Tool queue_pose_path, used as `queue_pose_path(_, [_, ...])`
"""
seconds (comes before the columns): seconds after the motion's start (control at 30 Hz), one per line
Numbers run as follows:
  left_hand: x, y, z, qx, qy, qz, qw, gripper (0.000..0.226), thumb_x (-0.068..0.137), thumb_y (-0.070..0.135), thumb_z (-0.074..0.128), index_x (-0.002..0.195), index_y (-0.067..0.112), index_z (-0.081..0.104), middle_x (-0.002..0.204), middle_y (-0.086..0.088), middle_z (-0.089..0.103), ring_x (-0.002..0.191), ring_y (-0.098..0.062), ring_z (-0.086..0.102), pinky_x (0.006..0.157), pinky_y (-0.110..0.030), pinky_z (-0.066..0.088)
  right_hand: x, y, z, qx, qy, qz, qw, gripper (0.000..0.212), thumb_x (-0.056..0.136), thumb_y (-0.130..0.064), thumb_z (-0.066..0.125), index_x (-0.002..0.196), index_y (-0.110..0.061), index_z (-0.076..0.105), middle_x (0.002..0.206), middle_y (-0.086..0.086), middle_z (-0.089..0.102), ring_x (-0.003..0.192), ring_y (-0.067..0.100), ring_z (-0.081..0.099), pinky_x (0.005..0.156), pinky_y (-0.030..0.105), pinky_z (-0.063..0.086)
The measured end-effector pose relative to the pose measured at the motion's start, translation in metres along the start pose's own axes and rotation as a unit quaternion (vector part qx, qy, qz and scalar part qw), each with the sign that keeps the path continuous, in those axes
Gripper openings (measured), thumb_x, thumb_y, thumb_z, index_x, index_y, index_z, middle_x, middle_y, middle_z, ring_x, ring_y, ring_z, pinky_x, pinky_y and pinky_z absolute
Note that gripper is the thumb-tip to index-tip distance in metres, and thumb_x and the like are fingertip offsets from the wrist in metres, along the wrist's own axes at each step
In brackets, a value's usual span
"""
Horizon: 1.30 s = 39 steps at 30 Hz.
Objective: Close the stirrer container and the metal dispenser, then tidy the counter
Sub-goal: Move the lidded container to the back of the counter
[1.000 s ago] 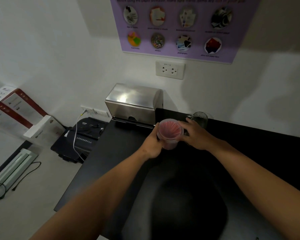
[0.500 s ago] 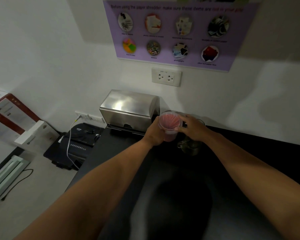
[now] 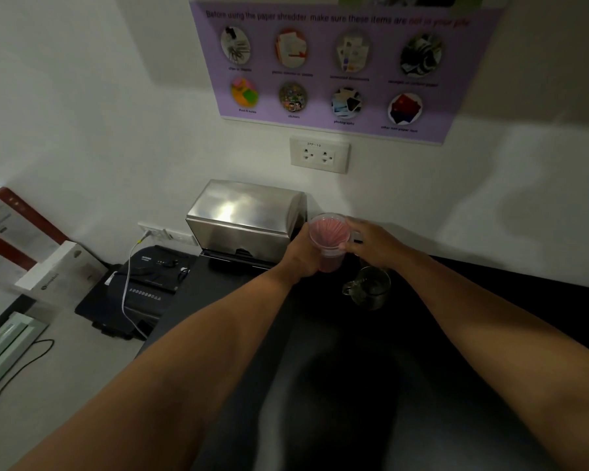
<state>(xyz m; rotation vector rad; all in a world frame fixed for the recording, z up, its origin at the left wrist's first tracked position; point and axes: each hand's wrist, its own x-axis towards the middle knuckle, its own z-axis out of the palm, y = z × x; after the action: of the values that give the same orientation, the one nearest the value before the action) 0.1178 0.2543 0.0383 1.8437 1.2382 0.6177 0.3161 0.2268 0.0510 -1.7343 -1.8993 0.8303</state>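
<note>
A clear plastic stirrer container full of pink-red stirrers is held over the back of the black counter, just right of the metal dispenser. My left hand wraps its left side and lower body. My right hand touches its right rim with the fingertips. A clear lid seems to cover the top. The shiny metal dispenser stands against the wall with its lid down.
A glass mug stands on the counter under my right wrist. A black shredder with a white cable sits left of the counter, with boxes further left. A wall socket and a purple poster hang above.
Both hands have carried the stirrer container away from me toward the wall, beside the dispenser. The glass mug now shows nearer than the hands.
</note>
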Motion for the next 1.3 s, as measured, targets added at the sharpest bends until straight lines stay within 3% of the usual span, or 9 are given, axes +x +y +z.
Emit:
queue_pose_path(0.3, [-0.005, 0.0, 0.0, -0.016, 0.022, -0.036, 0.999, 0.048, 0.101, 0.011, 0.065, 0.147, 0.004, 0.052, 0.141, -0.018, 0.064, 0.131, -0.036, 0.062, 0.114, -0.046, 0.048, 0.002, -0.002, 0.003, 0.033, -0.012, 0.042, 0.998, 0.068, 0.097, -0.018, 0.075, 0.158, -0.018, 0.045, 0.151, 0.007, 0.059, 0.136, 0.027, 0.057, 0.104, 0.031, 0.043])
queue_pose_path(0.47, [-0.02, -0.006, -0.006, -0.085, -0.001, -0.072, 0.994, 0.05, 0.104, 0.011, 0.066, 0.15, 0.004, 0.047, 0.144, -0.02, 0.063, 0.134, -0.037, 0.061, 0.114, -0.054, 0.049, -0.006, -0.009, 0.013, 0.049, 0.035, 0.084, 0.995, 0.078, 0.099, -0.036, 0.072, 0.164, -0.019, 0.032, 0.166, 0.008, 0.042, 0.15, 0.028, 0.042, 0.103, 0.027, 0.03])
queue_pose_path(0.57, [-0.037, -0.012, -0.015, -0.046, -0.031, -0.05, 0.997, 0.049, 0.104, 0.016, 0.066, 0.15, 0.013, 0.05, 0.142, -0.011, 0.065, 0.131, -0.03, 0.062, 0.109, -0.046, 0.053, -0.013, -0.019, 0.017, 0.01, 0.043, 0.084, 0.995, 0.078, 0.1, -0.046, 0.067, 0.165, -0.023, 0.03, 0.171, 0.005, 0.034, 0.155, 0.027, 0.035, 0.107, 0.03, 0.027])
queue_pose_path(0.63, [-0.051, -0.015, -0.027, -0.012, -0.039, -0.055, 0.998, 0.058, 0.104, 0.025, 0.067, 0.157, 0.02, 0.043, 0.143, -0.007, 0.062, 0.13, -0.027, 0.062, 0.1, -0.035, 0.052, -0.016, -0.026, 0.018, -0.068, 0.055, 0.079, 0.993, 0.079, 0.099, -0.049, 0.066, 0.164, -0.02, 0.03, 0.172, 0.01, 0.03, 0.156, 0.034, 0.031, 0.118, 0.041, 0.029])
queue_pose_path(0.7, [-0.064, -0.02, -0.042, 0.003, -0.041, -0.065, 0.997, 0.067, 0.103, 0.03, 0.068, 0.162, 0.02, 0.037, 0.144, -0.011, 0.061, 0.127, -0.026, 0.064, 0.098, -0.031, 0.049, -0.016, -0.033, 0.015, -0.155, 0.055, 0.132, 0.978, 0.085, 0.098, -0.055, 0.062, 0.164, -0.018, 0.025, 0.174, 0.016, 0.019, 0.157, 0.043, 0.023, 0.125, 0.055, 0.024])
queue_pose_path(0.77, [-0.079, -0.023, -0.058, 0.012, -0.039, -0.052, 0.998, 0.067, 0.104, 0.029, 0.067, 0.162, 0.018, 0.038, 0.145, -0.014, 0.063, 0.128, -0.025, 0.065, 0.105, -0.033, 0.05, -0.018, -0.039, 0.011, -0.184, 0.033, 0.19, 0.964, 0.091, 0.098, -0.06, 0.059, 0.166, -0.017, 0.017, 0.176, 0.019, 0.01, 0.158, 0.047, 0.017, 0.126, 0.059, 0.019])
queue_pose_path(1.0, [-0.119, -0.022, -0.104, 0.092, -0.004, -0.023, 0.996, 0.063, 0.105, 0.035, 0.064, 0.161, 0.021, 0.04, 0.147, -0.007, 0.064, 0.113, -0.021, 0.07, 0.103, -0.033, 0.053, -0.032, -0.067, 0.023, -0.222, 0.009, 0.071, 0.972, 0.07, 0.097, -0.04, 0.066, 0.16, -0.029, 0.037, 0.163, 0.01, 0.043, 0.146, 0.04, 0.042, 0.119, 0.052, 0.028])
queue_pose_path(1.13, [-0.135, -0.017, -0.118, 0.085, 0.001, -0.022, 0.996, 0.064, 0.104, 0.035, 0.065, 0.161, 0.018, 0.04, 0.146, -0.007, 0.065, 0.111, -0.018, 0.068, 0.103, -0.033, 0.053, -0.038, -0.065, 0.032, -0.245, -0.001, 0.072, 0.967, 0.052, 0.106, -0.027, 0.052, 0.157, -0.029, 0.047, 0.165, 0.011, 0.042, 0.149, 0.039, 0.039, 0.119, 0.046, 0.026])
queue_pose_path(1.3, [-0.148, -0.01, -0.123, 0.082, 0.005, -0.014, 0.996, 0.062, 0.104, 0.035, 0.065, 0.16, 0.021, 0.041, 0.147, -0.008, 0.064, 0.113, -0.019, 0.067, 0.1, -0.031, 0.052, -0.044, -0.068, 0.03, -0.249, 0.007, 0.071, 0.966, 0.056, 0.104, -0.016, 0.049, 0.158, -0.031, 0.046, 0.168, 0.01, 0.038, 0.151, 0.038, 0.035, 0.122, 0.046, 0.018])
